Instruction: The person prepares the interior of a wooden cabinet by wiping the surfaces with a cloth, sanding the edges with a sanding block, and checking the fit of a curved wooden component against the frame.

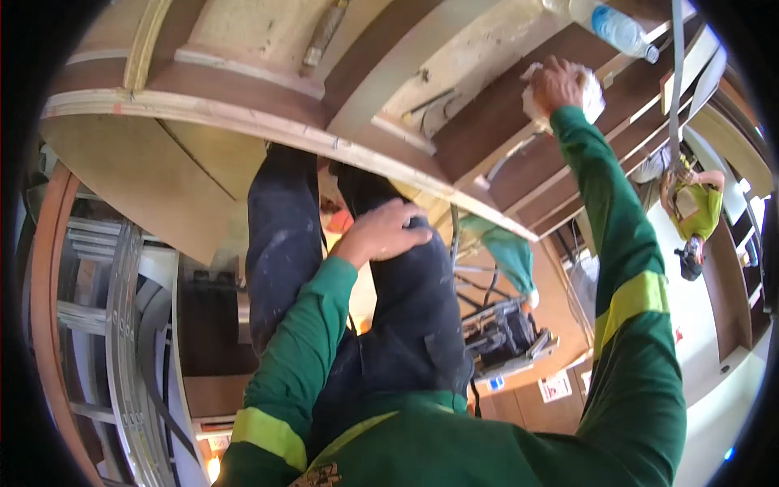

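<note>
Out ahead to the right, my right hand (558, 81) grips a crumpled white cloth or paper wad (591, 96) and holds it against a brown wooden board (495, 114). Its fingers curl over the wad, so part of their hold is hidden. My left hand (383, 233) lies on the knee of my dark trousers (406, 300), fingers stretched out and nothing in them. A clear plastic bottle (618, 29) with a blue label lies just beyond the right hand.
Wooden framing with a pale front edge (243, 123) spans ahead. A worn stick-like tool (324, 36) lies in one bay. A metal ladder (122, 316) stands left. A black machine (503, 333) sits right of my legs. A person in a yellow-green shirt (699, 207) is at far right.
</note>
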{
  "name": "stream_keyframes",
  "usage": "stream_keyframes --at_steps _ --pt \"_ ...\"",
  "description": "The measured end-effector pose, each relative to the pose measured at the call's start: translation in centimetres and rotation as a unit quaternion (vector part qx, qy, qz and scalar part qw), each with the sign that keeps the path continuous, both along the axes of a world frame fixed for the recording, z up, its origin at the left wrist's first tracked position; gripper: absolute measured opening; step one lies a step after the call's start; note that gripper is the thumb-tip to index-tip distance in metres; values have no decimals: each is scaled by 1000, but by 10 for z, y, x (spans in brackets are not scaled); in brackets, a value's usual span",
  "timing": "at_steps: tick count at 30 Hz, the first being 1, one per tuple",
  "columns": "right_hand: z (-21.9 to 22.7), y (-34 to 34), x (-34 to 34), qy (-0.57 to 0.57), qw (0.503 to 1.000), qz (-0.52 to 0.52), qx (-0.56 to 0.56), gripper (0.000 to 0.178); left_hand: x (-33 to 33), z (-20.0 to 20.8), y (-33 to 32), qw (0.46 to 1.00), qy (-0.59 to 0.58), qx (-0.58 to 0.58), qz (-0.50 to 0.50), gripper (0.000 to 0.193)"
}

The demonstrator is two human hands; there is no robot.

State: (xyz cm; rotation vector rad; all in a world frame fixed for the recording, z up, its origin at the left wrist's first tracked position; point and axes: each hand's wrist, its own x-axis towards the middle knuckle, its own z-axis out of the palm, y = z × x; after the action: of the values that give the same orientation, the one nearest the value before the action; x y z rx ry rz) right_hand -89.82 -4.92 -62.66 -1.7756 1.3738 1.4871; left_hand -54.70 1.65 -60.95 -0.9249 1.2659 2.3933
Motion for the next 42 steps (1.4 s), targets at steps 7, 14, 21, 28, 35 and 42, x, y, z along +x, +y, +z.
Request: stream_keyframes --at_steps 7,14,21,28,35,42 --pt "1 45 -23 -317 929 151 -115 25 -5 2 -10 999 -15 18 39 56" --pt "8 -12 -48 -175 942 -1 -285 21 6 10 -23 998 -51 38 0 60" --pt "26 -16 -34 -223 944 -61 -235 24 0 2 -22 997 -54 41 36 62" --pt "22 89 5 -267 922 -73 -271 31 -7 6 -20 998 -52 33 -2 58" --pt "-8 12 -11 -163 828 -281 -457 13 -12 -2 -2 1000 -19 -4 11 53" --pt "-2 84 76 -172 769 -405 -463 18 -73 16 -56 941 18 -187 280 43"
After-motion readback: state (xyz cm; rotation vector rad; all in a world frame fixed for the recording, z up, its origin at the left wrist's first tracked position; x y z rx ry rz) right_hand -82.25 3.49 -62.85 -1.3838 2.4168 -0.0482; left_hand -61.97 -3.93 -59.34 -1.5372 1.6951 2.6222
